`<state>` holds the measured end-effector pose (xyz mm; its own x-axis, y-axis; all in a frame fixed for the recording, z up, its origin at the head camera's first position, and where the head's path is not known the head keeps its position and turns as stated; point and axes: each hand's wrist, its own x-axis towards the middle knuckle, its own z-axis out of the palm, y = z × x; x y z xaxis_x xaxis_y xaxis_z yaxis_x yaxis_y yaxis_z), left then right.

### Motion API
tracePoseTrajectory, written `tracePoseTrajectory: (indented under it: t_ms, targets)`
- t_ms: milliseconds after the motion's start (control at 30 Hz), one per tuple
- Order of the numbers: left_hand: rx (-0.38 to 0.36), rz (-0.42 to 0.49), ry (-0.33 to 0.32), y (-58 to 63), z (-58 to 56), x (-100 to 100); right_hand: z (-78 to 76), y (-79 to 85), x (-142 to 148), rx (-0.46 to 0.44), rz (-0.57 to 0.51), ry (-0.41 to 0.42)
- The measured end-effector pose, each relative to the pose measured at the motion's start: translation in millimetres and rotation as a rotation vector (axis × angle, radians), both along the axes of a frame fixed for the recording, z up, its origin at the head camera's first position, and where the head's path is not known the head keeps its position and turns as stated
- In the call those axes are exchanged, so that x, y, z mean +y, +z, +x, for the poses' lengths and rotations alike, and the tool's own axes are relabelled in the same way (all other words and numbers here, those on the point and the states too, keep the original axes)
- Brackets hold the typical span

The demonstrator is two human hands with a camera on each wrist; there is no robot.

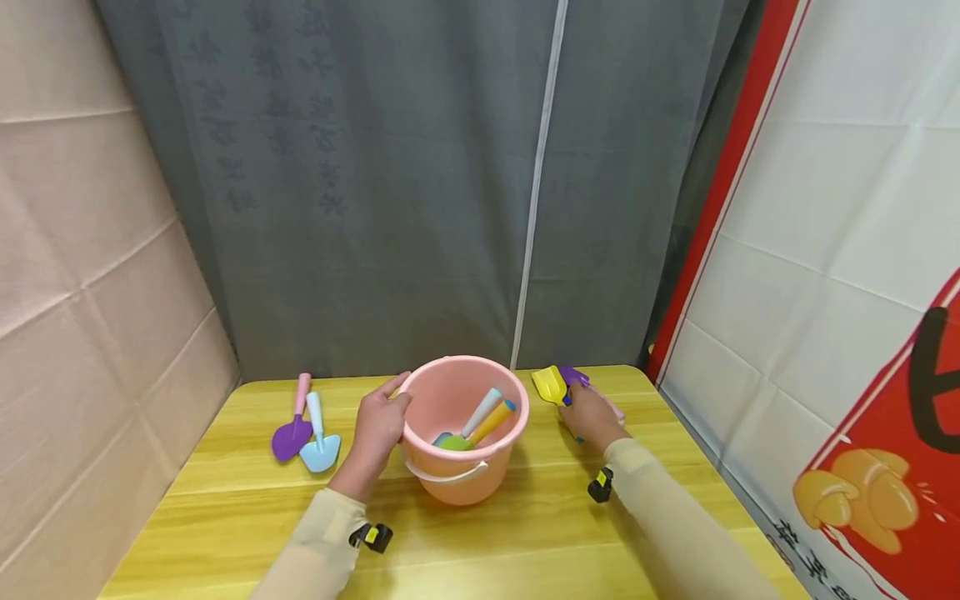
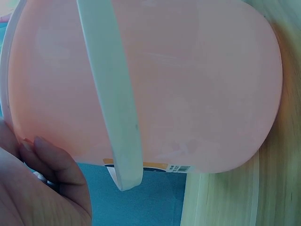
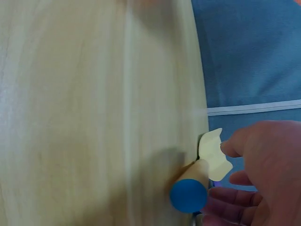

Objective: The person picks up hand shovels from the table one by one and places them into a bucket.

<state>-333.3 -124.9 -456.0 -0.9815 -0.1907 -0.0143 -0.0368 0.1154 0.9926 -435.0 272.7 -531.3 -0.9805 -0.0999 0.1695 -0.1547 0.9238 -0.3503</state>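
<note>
A pink bucket [image 1: 462,475] with a white handle [image 2: 115,94] stands on the table. My left hand [image 1: 381,421] grips its rim on the left side. Inside the bucket lie toy tools, among them a light-blue handle [image 1: 483,412], an orange handle [image 1: 495,419] and a green part [image 1: 455,443]. At the table's back right, my right hand [image 1: 591,414] reaches over a yellow toy shovel [image 1: 550,384] and a purple toy tool [image 1: 572,375]. In the right wrist view, a gap shows between its thumb and fingers beside the shovel's blue-ended handle [image 3: 188,195]. The hand partly hides both tools.
To the bucket's left lie a purple toy shovel [image 1: 291,439] with a pink handle and a light-blue toy shovel [image 1: 320,454]. A grey curtain [image 1: 375,208] hangs behind the wooden table [image 1: 465,558]. Pale cloth walls stand on both sides.
</note>
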Motion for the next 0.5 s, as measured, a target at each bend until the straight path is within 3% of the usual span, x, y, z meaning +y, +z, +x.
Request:
tracePoseTrajectory:
  t_ms: [233,500]
  targets:
    - [0.007,0.0,0.002,-1.8,0.8,0.2,7.4,-5.9,-6.1,-0.047,-0.032,-0.018]
    - [0.004,0.006,0.001,0.1,1.2,0.5,1.3,-15.6,-8.5,-0.049,-0.01,-0.027]
